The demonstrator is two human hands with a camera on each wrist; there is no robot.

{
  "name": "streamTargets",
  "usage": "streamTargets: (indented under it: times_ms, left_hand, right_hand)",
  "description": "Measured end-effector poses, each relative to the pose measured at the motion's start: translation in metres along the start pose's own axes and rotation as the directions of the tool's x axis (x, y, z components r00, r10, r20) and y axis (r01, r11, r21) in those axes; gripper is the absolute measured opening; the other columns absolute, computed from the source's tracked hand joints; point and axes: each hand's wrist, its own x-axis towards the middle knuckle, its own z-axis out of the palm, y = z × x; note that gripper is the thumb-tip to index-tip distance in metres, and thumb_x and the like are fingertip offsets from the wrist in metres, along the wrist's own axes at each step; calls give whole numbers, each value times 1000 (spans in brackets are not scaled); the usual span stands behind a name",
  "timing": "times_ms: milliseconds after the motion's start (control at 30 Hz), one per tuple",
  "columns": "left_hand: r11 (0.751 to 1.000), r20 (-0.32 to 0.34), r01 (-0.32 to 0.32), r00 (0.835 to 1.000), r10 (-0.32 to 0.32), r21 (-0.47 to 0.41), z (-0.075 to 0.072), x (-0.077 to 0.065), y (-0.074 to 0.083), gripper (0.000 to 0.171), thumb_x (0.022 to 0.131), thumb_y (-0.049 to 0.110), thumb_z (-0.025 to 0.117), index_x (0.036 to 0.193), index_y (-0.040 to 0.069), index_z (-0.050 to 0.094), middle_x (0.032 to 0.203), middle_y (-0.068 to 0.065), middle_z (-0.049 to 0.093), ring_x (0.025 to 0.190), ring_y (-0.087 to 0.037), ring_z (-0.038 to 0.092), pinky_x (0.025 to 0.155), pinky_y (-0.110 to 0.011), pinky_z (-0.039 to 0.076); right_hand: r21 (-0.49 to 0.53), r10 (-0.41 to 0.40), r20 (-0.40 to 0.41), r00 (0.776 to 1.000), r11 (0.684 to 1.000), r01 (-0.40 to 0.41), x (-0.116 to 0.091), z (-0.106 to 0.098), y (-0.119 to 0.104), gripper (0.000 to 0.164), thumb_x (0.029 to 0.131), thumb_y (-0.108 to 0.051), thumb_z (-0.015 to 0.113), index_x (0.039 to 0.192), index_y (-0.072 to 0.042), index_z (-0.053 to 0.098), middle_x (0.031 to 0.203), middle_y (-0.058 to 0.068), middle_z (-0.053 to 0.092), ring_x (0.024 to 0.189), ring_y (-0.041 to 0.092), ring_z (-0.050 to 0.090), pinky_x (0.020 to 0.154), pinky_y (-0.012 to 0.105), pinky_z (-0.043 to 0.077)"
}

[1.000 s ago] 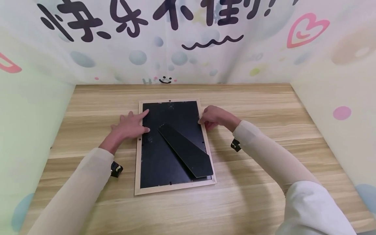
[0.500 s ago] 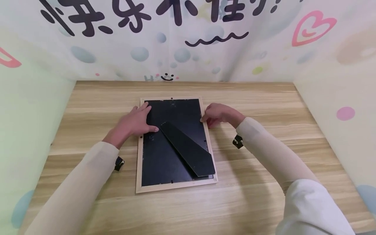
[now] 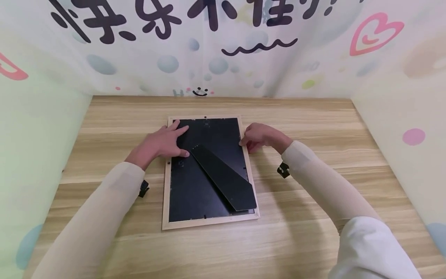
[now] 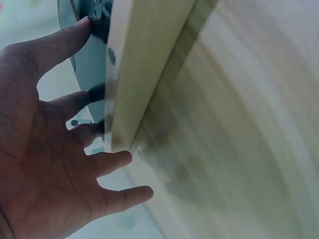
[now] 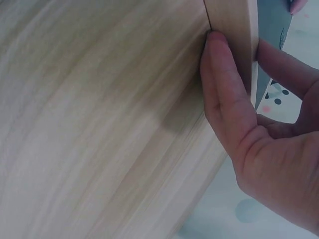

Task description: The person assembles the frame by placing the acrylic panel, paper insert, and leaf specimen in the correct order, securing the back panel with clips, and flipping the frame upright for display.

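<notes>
A picture frame [image 3: 209,222] with a pale wooden border lies back side up on the table. Its black backing board [image 3: 184,190] carries a black easel stand [image 3: 226,178], slanting toward the lower right corner. My left hand [image 3: 163,143] reaches over the upper left border, fingers spread, with some fingertips on the board. In the left wrist view, two fingers of that hand [image 4: 50,149] extend below the wooden border [image 4: 142,59]. My right hand [image 3: 259,136] pinches the right border, thumb on top. The right wrist view has its fingers [image 5: 224,84] against the border's outer side.
The wood-grain table [image 3: 306,232] spreads around the frame on all sides. A printed curtain [image 3: 237,77] with lettering and bubbles stands behind it, with pale side walls at left and right. A small black device [image 3: 283,169] hangs under the right wrist, another [image 3: 143,189] under the left.
My left hand has slid right, farther onto the backing board, with its thumb near the stand's narrow end. The right hand keeps its grip on the border. The head view has shifted slightly.
</notes>
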Motion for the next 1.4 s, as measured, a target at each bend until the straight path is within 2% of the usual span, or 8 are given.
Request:
streamTargets:
  times_ms: [333,533,700,800,967,1133,1300,1400]
  left_hand:
    - [998,25,55,998,-56,27,-7,-5,10,91,87,47,66,157,21,14,163,-15,-1,144,-48,14,103,-74,23]
    - [998,39,63,997,-64,21,-10,-6,13,91,88,46,66,157,21,13,163,-15,-2,143,-47,17,103,-73,25]
    - [997,39,68,997,-69,19,-10,-6,14,91,88,45,66,158,20,13,163,-16,-2,143,-47,19,103,-73,25]
    - [997,41,76,996,-77,26,-10,-6,15,91,88,45,67,158,20,13,163,-15,-2,143,-47,19,103,-73,25]
    - [996,34,81,996,-83,44,-11,-5,19,91,87,45,67,157,21,14,163,-15,-1,142,-47,22,104,-74,23]
    - [994,29,76,996,-79,79,-13,-3,22,90,88,46,66,157,20,16,163,-16,2,141,-47,23,102,-71,29]
    - [998,-73,66,995,-65,15,-16,3,22,69,93,40,59,153,18,33,158,-19,18,132,-45,39,95,-61,43]
    - [986,-186,105,974,-128,-131,-16,10,20,64,97,38,53,153,15,32,151,-25,23,116,-45,49,88,-57,47]
  right_hand:
    - [-40,12,120,993,999,-7,2,-15,-2,21,92,-18,66,99,2,63,83,9,64,70,18,64,75,34,58]
    - [-78,14,35,999,997,-11,9,-37,-20,43,90,-29,69,119,1,60,109,17,65,92,26,67,87,39,56]
    - [-174,-30,-41,999,984,22,18,-48,-41,55,93,-38,64,138,-9,50,140,14,49,126,32,49,101,47,46]
    - [-240,-129,-75,989,965,108,25,-44,-49,51,97,-36,58,143,-16,48,151,8,40,137,31,37,109,52,37]
    - [-335,-306,-119,945,908,252,36,-24,-53,40,97,-29,57,136,-19,58,149,3,45,136,24,40,110,42,35]
    - [-277,-314,-123,941,922,272,45,-7,-55,40,97,-30,59,135,-19,60,147,3,47,136,22,41,111,39,35]
    - [-235,-258,-153,954,947,218,53,2,-59,43,95,-30,62,135,-15,59,144,5,49,132,23,44,108,38,38]
    - [-224,-232,-164,959,955,193,56,4,-62,43,95,-28,63,135,-13,58,142,6,51,130,23,46,107,37,39]
